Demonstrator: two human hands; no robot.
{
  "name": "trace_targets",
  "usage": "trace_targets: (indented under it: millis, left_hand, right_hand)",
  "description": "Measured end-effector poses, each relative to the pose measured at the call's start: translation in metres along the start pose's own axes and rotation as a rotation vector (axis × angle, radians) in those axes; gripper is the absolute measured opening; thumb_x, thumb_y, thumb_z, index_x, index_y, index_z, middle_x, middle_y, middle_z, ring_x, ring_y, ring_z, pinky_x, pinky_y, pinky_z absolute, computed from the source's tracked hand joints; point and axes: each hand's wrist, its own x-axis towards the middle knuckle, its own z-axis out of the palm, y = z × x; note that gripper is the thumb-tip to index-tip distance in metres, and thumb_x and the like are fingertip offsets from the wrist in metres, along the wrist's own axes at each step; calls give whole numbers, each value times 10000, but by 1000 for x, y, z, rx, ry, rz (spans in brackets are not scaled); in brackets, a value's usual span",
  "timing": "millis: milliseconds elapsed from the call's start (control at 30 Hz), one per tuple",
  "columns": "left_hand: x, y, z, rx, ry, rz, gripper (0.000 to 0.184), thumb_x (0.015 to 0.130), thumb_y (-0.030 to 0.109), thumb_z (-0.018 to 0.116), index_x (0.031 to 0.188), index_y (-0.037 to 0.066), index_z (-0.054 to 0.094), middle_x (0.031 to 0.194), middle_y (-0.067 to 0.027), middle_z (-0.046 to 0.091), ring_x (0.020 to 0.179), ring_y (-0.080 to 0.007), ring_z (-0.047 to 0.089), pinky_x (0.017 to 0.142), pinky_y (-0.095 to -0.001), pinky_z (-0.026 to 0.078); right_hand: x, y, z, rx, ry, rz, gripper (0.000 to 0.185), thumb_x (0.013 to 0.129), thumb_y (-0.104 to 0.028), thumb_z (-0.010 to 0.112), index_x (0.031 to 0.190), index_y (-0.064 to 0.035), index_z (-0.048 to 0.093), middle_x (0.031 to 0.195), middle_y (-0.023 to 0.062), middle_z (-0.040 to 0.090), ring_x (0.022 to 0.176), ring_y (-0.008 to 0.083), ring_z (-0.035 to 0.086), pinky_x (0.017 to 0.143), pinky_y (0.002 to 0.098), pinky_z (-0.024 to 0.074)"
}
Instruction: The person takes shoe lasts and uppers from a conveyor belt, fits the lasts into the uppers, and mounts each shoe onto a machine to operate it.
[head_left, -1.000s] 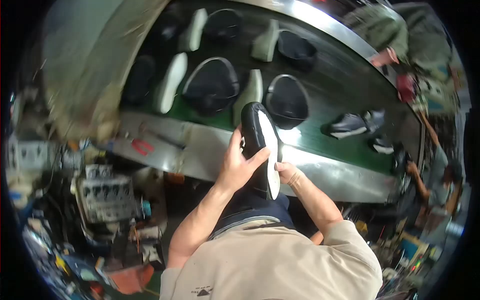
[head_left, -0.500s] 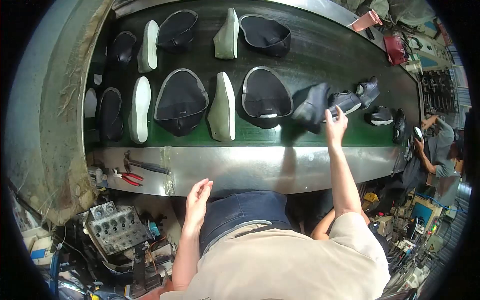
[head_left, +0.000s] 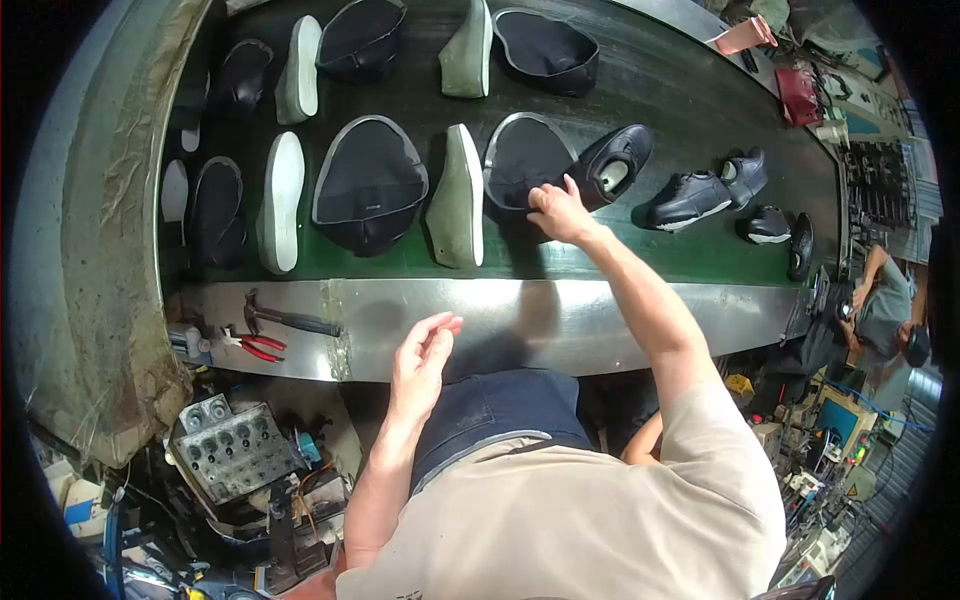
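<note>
My right hand (head_left: pixel 562 212) is at the near edge of a black shoe upper (head_left: pixel 527 150) with a grey rim. Its fingers are curled onto the upper; the fingertips are partly hidden. Just right of them lies a black shoe (head_left: pixel 620 165), its opening facing up. My left hand (head_left: pixel 424 362) hovers near the metal ledge, fingers loosely bent and holding nothing. Left of the right hand stand a grey-green wedge sole (head_left: pixel 457 200), another black upper (head_left: pixel 370 185) and a pale sole (head_left: pixel 281 200).
A dark green belt (head_left: pixel 600 255) carries more uppers, soles and black shoes (head_left: pixel 690 200). On the metal ledge (head_left: pixel 440 320) rest a hammer (head_left: pixel 290 318) and red-handled pliers (head_left: pixel 255 345). A control box (head_left: pixel 235 450) stands below left. Another person (head_left: pixel 880 315) works at far right.
My right hand has moved left from beside a blurred black shoe to the upper. That shoe now lies still, farther from me. My left hand has risen slightly and shifted right.
</note>
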Motion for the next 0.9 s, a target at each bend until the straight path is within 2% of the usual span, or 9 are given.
trace_targets:
  millis: [33, 133, 400, 500, 533, 600, 733, 800, 900]
  left_hand:
    - [-2, 0, -4, -10, -8, -15, 333, 997, 190, 549, 1266, -7, 552, 1203, -134, 636, 1132, -192, 584, 996, -311, 435]
    - [-8, 6, -9, -20, -8, -2, 339, 990, 170, 562, 1266, -26, 541, 1213, -145, 629, 1159, -195, 576, 1025, -313, 427]
    - [-5, 63, -5, 736, -62, 530, 662, 756, 222, 806, 1310, 32, 498, 1297, -167, 522, 1265, -313, 476, 1139, -503, 181]
    - [-9, 54, -39, 403, -225, 168, 274, 760, 161, 809, 920, 0, 656, 840, -82, 638, 860, -190, 581, 845, -333, 452]
    - [-19, 53, -41, 176, -108, 55, 198, 778, 109, 792, 823, -23, 651, 715, -66, 600, 767, -115, 524, 693, -269, 452]
    - [-41, 42, -70, -23, -69, -18, 226, 804, 79, 764, 959, -31, 643, 875, -17, 638, 836, -60, 523, 741, -250, 454]
    - [-100, 16, -125, -480, 85, -131, 360, 886, 100, 679, 1206, -24, 567, 1093, -51, 640, 998, -126, 592, 895, -304, 471]
    - [-126, 0, -143, -681, 246, -151, 564, 936, 338, 631, 1353, -7, 473, 1304, -115, 581, 1186, -257, 566, 1031, -413, 429]
    - [-133, 14, -137, -643, 423, -37, 457, 943, 181, 622, 1335, -7, 482, 1266, -115, 600, 1147, -243, 588, 996, -388, 462]
  right_hand:
    - [-1, -5, -14, 61, -32, -1, 196, 869, -221, 661, 915, -78, 535, 819, 131, 621, 890, 312, 634, 1009, 543, 363]
    - [-17, -30, -52, 472, 46, 42, 222, 949, -211, 596, 927, -30, 469, 725, 207, 561, 695, 400, 594, 593, 442, 445]
    - [-70, -226, -136, 293, -239, -535, 130, 893, -180, 588, 943, -62, 566, 860, 127, 562, 781, 313, 625, 612, 410, 518]
    - [-41, -242, -127, 475, 32, -682, 120, 869, -132, 615, 910, -43, 547, 851, 115, 520, 824, 306, 595, 611, 409, 503]
    - [-19, -245, -125, 594, 273, -646, 87, 867, -71, 609, 915, -29, 550, 852, 118, 504, 817, 300, 561, 656, 390, 485]
    - [30, -228, -104, 832, 400, -268, 82, 885, -44, 605, 931, -10, 548, 867, 112, 524, 772, 238, 553, 719, 350, 470]
    - [133, -141, -18, 228, 819, 127, 569, 776, -333, 773, 1212, -68, 519, 1175, 183, 508, 1131, 364, 467, 975, 480, 391]
    - [146, -128, 8, 199, 501, 603, 788, 692, -415, 805, 1329, -88, 475, 1271, 196, 497, 1206, 370, 473, 1016, 469, 395]
    - [144, -111, 14, 405, 212, 710, 773, 688, -400, 783, 1334, -88, 497, 1241, 193, 574, 1173, 336, 550, 994, 424, 436]
